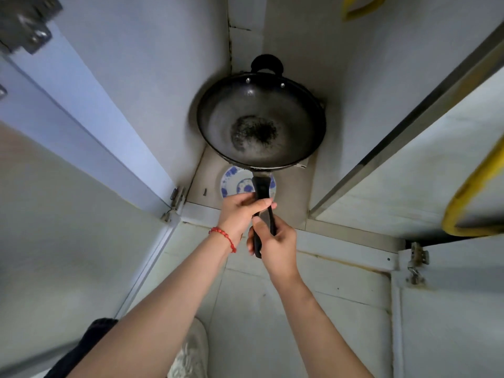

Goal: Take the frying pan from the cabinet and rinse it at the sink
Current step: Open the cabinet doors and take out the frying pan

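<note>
- A round black frying pan (pixel 261 121) with a dark, speckled patch in the middle of its bowl sits in the centre of the frame, inside the open white cabinet (pixel 152 85), its mouth turned toward the viewer.
- Its long black handle (pixel 262 192) runs down the frame from the pan's lower rim to both hands; a short black loop handle (pixel 267 62) sticks out at the pan's far rim, toward the top of the frame.
- The left hand (pixel 240 214) has its grip closed around the long handle, thumb laid across the front, just below the pan's rim.
- The right hand (pixel 275 241) has its grip closed on the lower end of the same handle, thumb pointing up along it, touching or nearly touching the left hand.
- A red beaded bracelet (pixel 223 237) circles the left wrist.
- A round white plate with a blue pattern (pixel 231 184) lies on the cabinet floor, lower centre, partly hidden behind the pan's rim and handle.
- Cabinet doors stand open at both sides: one at the left with metal hinges (pixel 174 203), another at the right edge with a hinge (pixel 417 261) in the lower right.
- A yellow hose (pixel 469 192) curves along the right edge of the frame, and another yellow piece shows at the upper right.
- At the bottom centre a white shoe (pixel 191 350) rests on the pale tiled floor (pixel 286 323), beside a dark trouser leg (pixel 90 339) at lower left.
</note>
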The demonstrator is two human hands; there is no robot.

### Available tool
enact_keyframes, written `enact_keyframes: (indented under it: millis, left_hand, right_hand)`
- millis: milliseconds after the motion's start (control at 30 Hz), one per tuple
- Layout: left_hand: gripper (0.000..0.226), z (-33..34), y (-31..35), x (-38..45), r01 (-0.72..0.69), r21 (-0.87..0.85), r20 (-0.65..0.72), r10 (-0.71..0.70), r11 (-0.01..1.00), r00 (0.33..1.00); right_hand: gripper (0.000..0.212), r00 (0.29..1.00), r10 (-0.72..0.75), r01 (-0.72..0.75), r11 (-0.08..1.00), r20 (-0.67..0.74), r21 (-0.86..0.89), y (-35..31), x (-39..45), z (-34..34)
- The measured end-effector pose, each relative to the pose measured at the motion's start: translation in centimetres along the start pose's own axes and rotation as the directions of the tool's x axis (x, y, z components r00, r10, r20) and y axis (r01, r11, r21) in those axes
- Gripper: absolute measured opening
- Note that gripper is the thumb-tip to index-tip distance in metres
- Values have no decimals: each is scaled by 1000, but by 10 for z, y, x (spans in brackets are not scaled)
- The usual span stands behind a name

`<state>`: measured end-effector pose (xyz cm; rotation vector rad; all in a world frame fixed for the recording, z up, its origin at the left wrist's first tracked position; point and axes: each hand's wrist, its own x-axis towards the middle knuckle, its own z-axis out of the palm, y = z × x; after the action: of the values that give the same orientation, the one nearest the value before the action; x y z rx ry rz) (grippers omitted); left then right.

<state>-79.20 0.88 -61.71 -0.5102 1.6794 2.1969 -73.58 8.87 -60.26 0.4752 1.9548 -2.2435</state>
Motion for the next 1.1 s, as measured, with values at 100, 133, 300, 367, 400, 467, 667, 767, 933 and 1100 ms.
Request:
enact_keyframes:
  millis: [100,133,300,367,400,467,667,767,933,1100]
  left_hand:
    - [5,6,19,-39,61,15,-33,-60,998,998]
    - [6,8,26,-53,86,41,-47,-84,995,995]
    - [12,21,65,-131,221,92,-81,-214,971,973]
    - [16,28,82,-163,241,62,-86,-235,969,968]
    - [18,31,90,-178,248,49,-92,-243,967,966]
    - [19,36,105,-209,264,50,-95,-259,963,961]
    - [13,43,143,-302,270,128,-116,-256,954,960]
    - [12,38,154,-341,264,137,-109,-250,955,962]
    - [13,20,169,-392,233,202,-56,-226,951,973]
    - [16,-9,182,-446,211,261,44,-231,942,972]
  right_hand:
    - [25,999,38,-38,999,20,-20,-28,-32,-1]
    - [25,998,56,-56,998,21,-29,-37,-44,-1]
    - [20,988,151,-151,988,2,-36,-85,-109,-1]
    - [21,986,168,-168,986,13,-22,-107,-135,-2]
    - [22,984,179,-178,984,23,-11,-118,-149,-3]
    - [24,977,204,-206,978,63,24,-140,-175,-6]
    - [19,955,249,-259,965,163,44,-195,-258,-12]
    - [15,957,243,-250,968,156,26,-210,-296,-6]
    - [14,969,226,-229,973,103,23,-224,-354,16]
    - [17,977,211,-210,975,-9,64,-234,-420,52]
